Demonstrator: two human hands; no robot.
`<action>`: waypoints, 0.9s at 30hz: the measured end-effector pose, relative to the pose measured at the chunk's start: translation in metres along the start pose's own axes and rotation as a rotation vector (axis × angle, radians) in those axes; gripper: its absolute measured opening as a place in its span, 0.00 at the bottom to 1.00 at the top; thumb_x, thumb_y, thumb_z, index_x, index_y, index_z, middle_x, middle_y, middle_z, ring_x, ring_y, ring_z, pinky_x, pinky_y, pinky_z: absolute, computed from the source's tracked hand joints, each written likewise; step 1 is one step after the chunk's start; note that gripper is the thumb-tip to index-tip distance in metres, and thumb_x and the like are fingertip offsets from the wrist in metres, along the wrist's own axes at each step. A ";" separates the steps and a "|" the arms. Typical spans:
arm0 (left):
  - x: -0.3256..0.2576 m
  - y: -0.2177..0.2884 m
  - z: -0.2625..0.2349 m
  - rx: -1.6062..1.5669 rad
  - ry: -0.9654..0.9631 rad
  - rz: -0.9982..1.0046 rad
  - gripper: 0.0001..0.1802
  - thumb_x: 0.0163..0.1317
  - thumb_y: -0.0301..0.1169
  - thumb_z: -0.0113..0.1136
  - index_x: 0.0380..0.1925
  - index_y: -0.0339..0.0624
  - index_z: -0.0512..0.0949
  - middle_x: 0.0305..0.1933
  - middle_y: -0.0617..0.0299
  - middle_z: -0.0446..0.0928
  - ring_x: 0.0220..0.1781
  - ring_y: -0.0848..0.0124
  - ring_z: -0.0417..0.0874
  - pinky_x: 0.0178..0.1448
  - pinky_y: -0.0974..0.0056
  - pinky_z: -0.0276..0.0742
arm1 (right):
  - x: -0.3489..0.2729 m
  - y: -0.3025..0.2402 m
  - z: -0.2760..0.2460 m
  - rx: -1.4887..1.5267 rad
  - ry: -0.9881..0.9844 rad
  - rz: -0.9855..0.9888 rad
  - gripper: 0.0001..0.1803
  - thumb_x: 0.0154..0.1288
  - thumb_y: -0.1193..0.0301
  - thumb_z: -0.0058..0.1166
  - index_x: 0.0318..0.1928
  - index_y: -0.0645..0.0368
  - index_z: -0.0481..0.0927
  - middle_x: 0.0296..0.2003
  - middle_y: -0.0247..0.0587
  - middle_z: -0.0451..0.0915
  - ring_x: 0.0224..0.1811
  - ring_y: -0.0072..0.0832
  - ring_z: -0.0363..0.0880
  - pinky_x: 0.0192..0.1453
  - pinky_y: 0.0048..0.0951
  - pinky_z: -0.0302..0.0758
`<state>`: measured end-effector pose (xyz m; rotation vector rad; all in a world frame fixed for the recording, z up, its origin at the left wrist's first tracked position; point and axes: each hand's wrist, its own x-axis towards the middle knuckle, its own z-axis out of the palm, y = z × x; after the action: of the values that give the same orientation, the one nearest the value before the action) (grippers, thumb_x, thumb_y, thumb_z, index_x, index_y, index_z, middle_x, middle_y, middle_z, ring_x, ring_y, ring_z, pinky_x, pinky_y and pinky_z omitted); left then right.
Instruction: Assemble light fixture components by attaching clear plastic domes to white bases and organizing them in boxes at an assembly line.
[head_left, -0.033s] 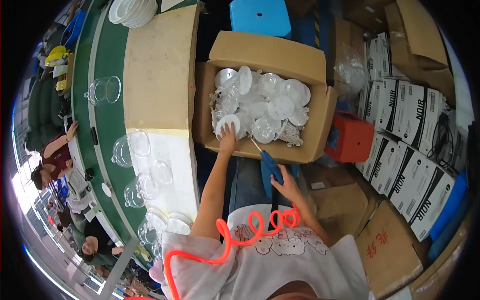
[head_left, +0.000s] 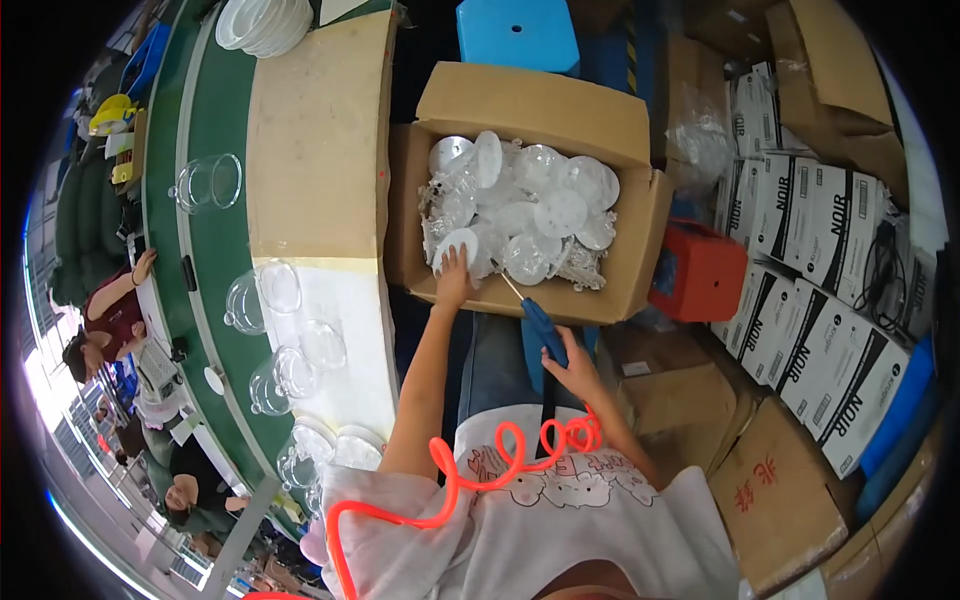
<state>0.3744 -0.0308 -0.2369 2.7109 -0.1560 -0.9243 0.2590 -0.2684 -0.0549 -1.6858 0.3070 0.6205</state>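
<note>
An open cardboard box (head_left: 628, 300) in front of me holds several clear and white round lids (head_left: 560, 214) in crinkled plastic wrap. At its near left corner my left hand (head_left: 454, 280) rests on a white disc-shaped lid (head_left: 460, 240), fingers spread over its face. Whether the thumb grips the rim is hard to see. My right hand (head_left: 572, 364) is closed around a blue air blow gun (head_left: 541, 325), whose thin nozzle points toward the box's near edge. An orange-red coiled hose (head_left: 448, 470) runs across my shirt.
Along the left runs a green conveyor (head_left: 228, 110) with clear domed covers (head_left: 280, 285) on the white board beside it. Stacked white bowls (head_left: 262, 25) stand far left. A blue stool (head_left: 518, 38), a red stool (head_left: 700, 272) and printed cartons (head_left: 800, 210) surround the box. Other people sit across the conveyor.
</note>
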 end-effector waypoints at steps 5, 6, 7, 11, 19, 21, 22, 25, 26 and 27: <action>-0.017 -0.025 -0.032 -1.321 0.063 -0.170 0.20 0.64 0.35 0.43 0.53 0.37 0.64 0.51 0.58 0.71 0.54 0.63 0.70 0.55 0.65 0.65 | -0.010 -0.037 -0.013 -0.009 -0.070 -0.039 0.26 0.52 0.76 0.52 0.53 0.60 0.60 0.33 0.44 0.75 0.36 0.32 0.77 0.43 0.29 0.71; -0.017 -0.003 -0.043 -1.606 0.005 -0.201 0.19 0.64 0.35 0.43 0.53 0.38 0.64 0.50 0.61 0.71 0.54 0.67 0.70 0.54 0.65 0.66 | -0.013 -0.039 -0.021 -0.081 -0.093 -0.060 0.26 0.52 0.76 0.52 0.53 0.60 0.60 0.33 0.45 0.75 0.37 0.33 0.77 0.43 0.30 0.71; -0.021 -0.001 -0.047 -1.753 0.035 -0.161 0.20 0.64 0.35 0.43 0.54 0.41 0.63 0.52 0.60 0.69 0.55 0.65 0.69 0.55 0.61 0.67 | -0.015 -0.048 -0.020 -0.106 -0.102 -0.091 0.27 0.52 0.76 0.52 0.53 0.58 0.60 0.34 0.47 0.75 0.37 0.36 0.77 0.43 0.31 0.71; -0.018 0.018 -0.050 -2.241 0.161 -0.075 0.24 0.64 0.38 0.39 0.60 0.44 0.54 0.63 0.55 0.56 0.63 0.56 0.58 0.64 0.50 0.56 | -0.019 -0.064 -0.019 -0.183 -0.154 -0.142 0.26 0.52 0.77 0.51 0.53 0.60 0.61 0.33 0.46 0.75 0.37 0.35 0.76 0.43 0.30 0.70; -0.005 0.001 -0.059 -2.228 0.285 -0.062 0.28 0.61 0.42 0.46 0.59 0.44 0.55 0.61 0.57 0.60 0.61 0.58 0.62 0.61 0.49 0.58 | -0.034 -0.064 -0.017 -0.298 -0.064 -0.136 0.26 0.51 0.75 0.51 0.53 0.58 0.62 0.40 0.57 0.73 0.44 0.53 0.70 0.46 0.40 0.69; -0.012 -0.006 -0.062 -2.211 0.281 -0.045 0.29 0.61 0.42 0.48 0.59 0.44 0.55 0.60 0.57 0.60 0.61 0.58 0.62 0.60 0.50 0.60 | -0.034 -0.061 -0.012 -0.306 -0.027 -0.159 0.24 0.51 0.74 0.51 0.51 0.59 0.64 0.34 0.53 0.74 0.38 0.48 0.73 0.42 0.37 0.70; -0.015 -0.010 -0.063 -2.194 0.282 -0.029 0.29 0.60 0.42 0.49 0.59 0.45 0.55 0.60 0.57 0.61 0.60 0.58 0.63 0.60 0.50 0.61 | -0.032 -0.062 -0.011 -0.313 0.006 -0.182 0.22 0.52 0.74 0.52 0.50 0.60 0.65 0.28 0.49 0.75 0.33 0.43 0.77 0.38 0.33 0.71; -0.024 -0.015 -0.066 -2.228 0.324 -0.063 0.28 0.61 0.39 0.49 0.59 0.46 0.56 0.60 0.56 0.61 0.59 0.57 0.64 0.58 0.48 0.63 | -0.030 -0.068 -0.014 -0.335 0.033 -0.134 0.18 0.52 0.72 0.52 0.46 0.61 0.68 0.25 0.49 0.74 0.29 0.43 0.76 0.33 0.33 0.70; -0.027 -0.015 -0.066 -2.245 0.359 -0.072 0.26 0.62 0.37 0.48 0.58 0.46 0.56 0.59 0.55 0.61 0.58 0.56 0.65 0.57 0.48 0.64 | -0.031 -0.076 -0.013 -0.310 0.026 -0.106 0.14 0.52 0.72 0.51 0.41 0.61 0.71 0.24 0.50 0.73 0.28 0.43 0.75 0.32 0.34 0.69; -0.030 -0.016 -0.066 -2.246 0.359 -0.074 0.26 0.62 0.37 0.48 0.58 0.46 0.56 0.59 0.55 0.61 0.58 0.56 0.65 0.57 0.48 0.64 | -0.032 -0.072 -0.012 -0.311 0.025 -0.105 0.14 0.52 0.72 0.51 0.41 0.61 0.71 0.24 0.50 0.73 0.28 0.43 0.75 0.32 0.34 0.69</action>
<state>0.3917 0.0047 -0.1738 0.6599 0.6441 -0.1081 0.2734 -0.2684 0.0232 -1.9948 0.1425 0.5917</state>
